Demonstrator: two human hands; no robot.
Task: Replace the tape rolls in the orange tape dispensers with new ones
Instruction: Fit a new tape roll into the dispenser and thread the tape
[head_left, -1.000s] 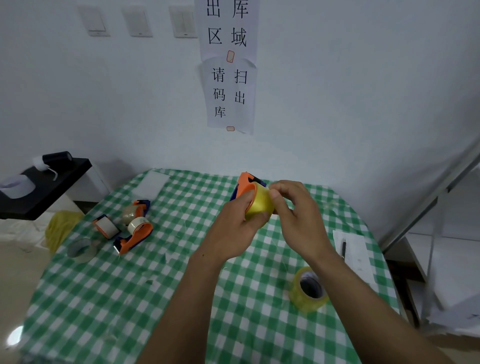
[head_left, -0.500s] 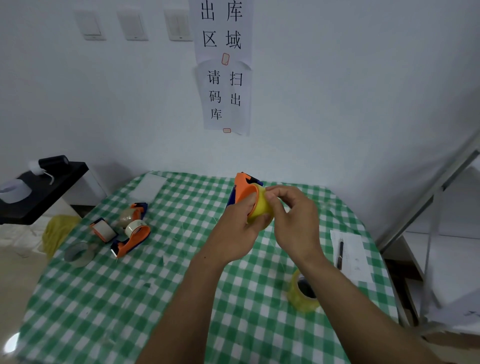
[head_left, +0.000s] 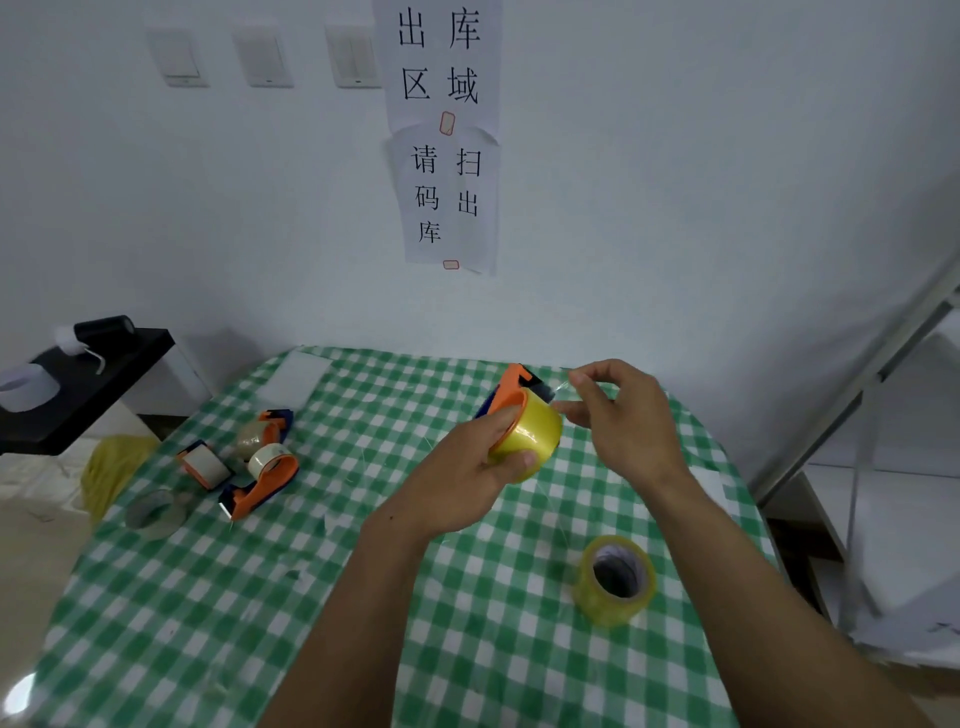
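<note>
Centre of frame: the left hand, forearm rising from the lower edge, grips a dispenser loaded with a yellow roll, thumb curled under the roll and a finger over its orange rim; both are held above the table. Just right of it, the right hand, wrist bent and fingers curled, pinches a clear strip at the dispenser's top; a spare roll stands at lower right; another dispenser lies at centre left.
</note>
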